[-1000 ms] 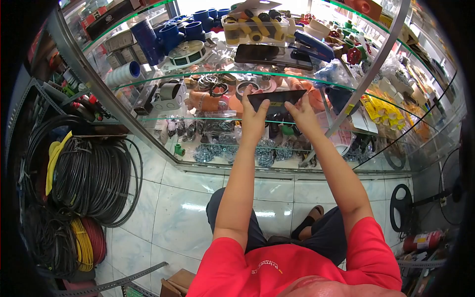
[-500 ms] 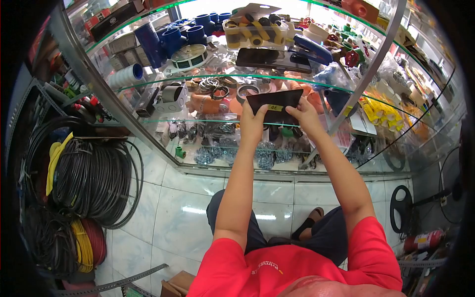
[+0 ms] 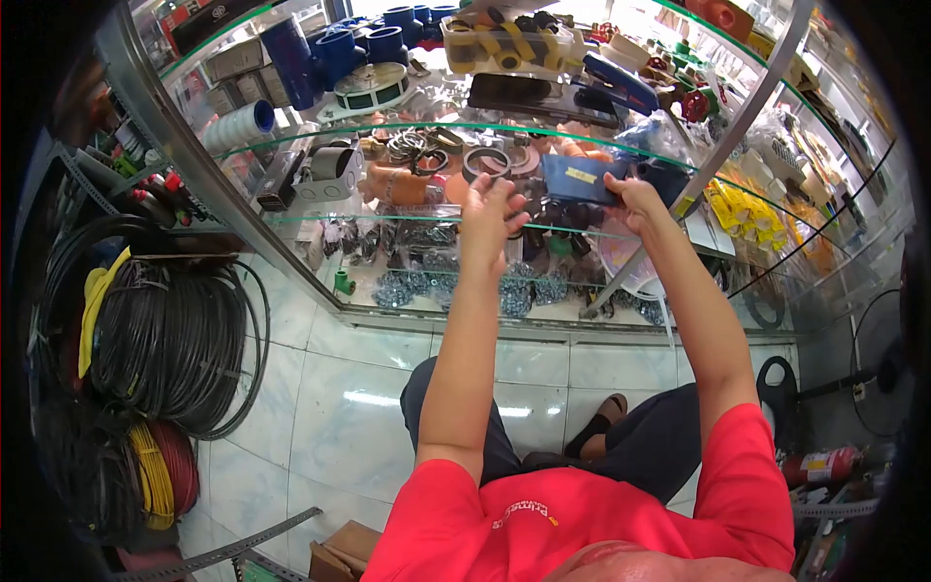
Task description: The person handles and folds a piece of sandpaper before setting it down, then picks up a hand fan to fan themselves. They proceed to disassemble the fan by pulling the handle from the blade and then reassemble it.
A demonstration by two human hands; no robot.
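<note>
My right hand (image 3: 635, 199) is closed on the right edge of a dark blue, flat-looking piece with a small yellow label (image 3: 578, 181); its exact kind is not clear. The piece is held over the middle glass shelf, with its label towards me. To its left, my left hand (image 3: 492, 209) is open, fingers apart and nothing in it. Just beyond those fingers lie a grey ring (image 3: 486, 163) and orange pipe fittings (image 3: 396, 184). A dark blue fitting (image 3: 663, 184) sits behind my right hand.
The shelf edge (image 3: 436, 130) and a slanted metal post (image 3: 722, 145) frame the reach. Above are blue pipe fittings (image 3: 335, 60), a plastic box of tape rolls (image 3: 475, 50) and a blue stapler-like tool (image 3: 621, 82). Coiled black cable (image 3: 165, 349) stands on the left floor.
My left hand has let go of the labelled piece and drawn slightly back and down. My right hand has carried it a little right, and its face now looks bluer.
</note>
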